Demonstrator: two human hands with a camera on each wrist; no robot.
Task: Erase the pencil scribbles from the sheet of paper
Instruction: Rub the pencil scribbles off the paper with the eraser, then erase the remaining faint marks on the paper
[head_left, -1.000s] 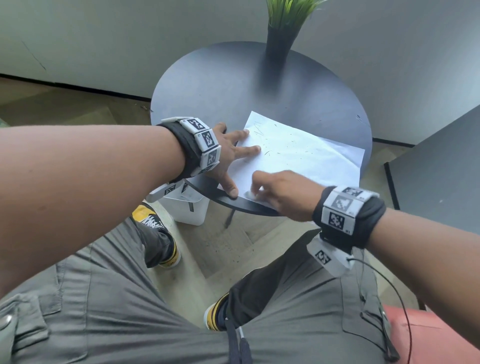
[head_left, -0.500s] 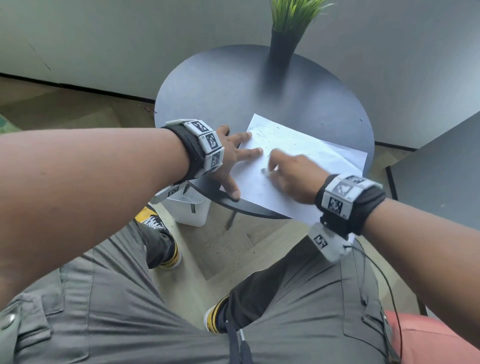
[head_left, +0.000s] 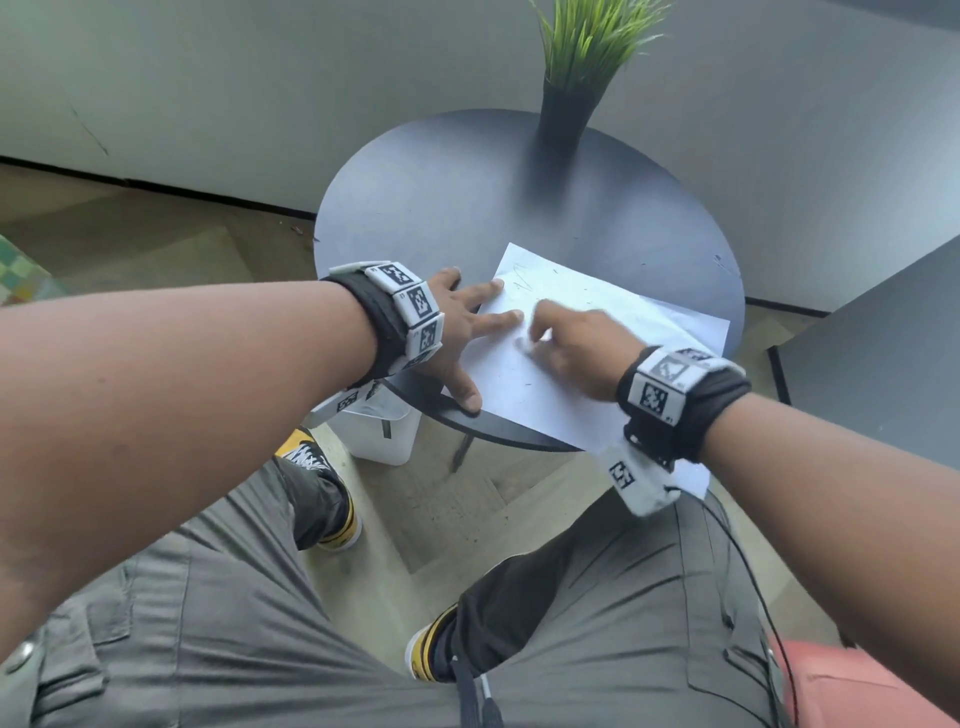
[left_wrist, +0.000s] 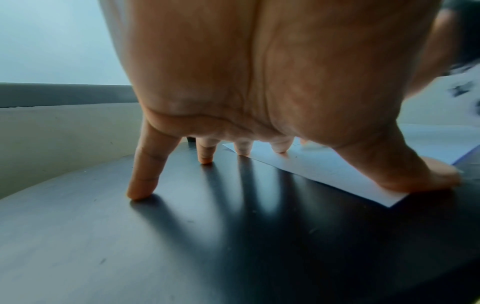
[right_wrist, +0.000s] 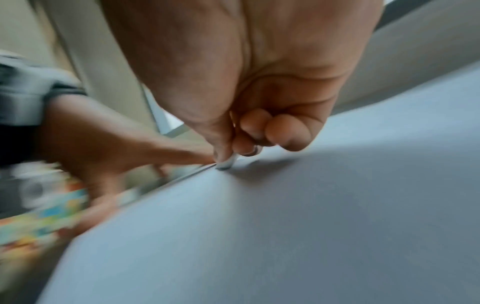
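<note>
Setting: round dark bench (head_left: 441, 208) against a pale wall, with a potted grass plant (head_left: 566, 104) at its far edge and wood-pattern floor below

Sheet of paper: the sheet of paper (head_left: 519, 384) lies on the near right part of the bench, its near right corner hanging out over the bench edge

Left hand: the left hand (head_left: 452, 327) is spread flat with straight fingers, pinning the sheet's left edge; in the left wrist view the thumb and two fingertips press on the paper while the other two land on bare bench beside it; it grips nothing

Right hand: the right hand (head_left: 576, 348) is curled, thumb and fingertips pinching a small pale eraser (right_wrist: 227, 162) whose tip touches the paper near the left edge, just beside the left fingers; blur here suggests rubbing in full swing

Scribbles: faint pencil scribbles (head_left: 519, 273) show near the far left corner, with small dark flecks scattered across the far half and one or two nearer the middle

Progress: I judge this midway; the near stretch of the sheet reads mostly clean, while the far left corner marks and the scattered strokes remain to be rubbed out

What is left: working the eraser up to that far corner and across the far half, with the left hand holding the sheet steady
</note>
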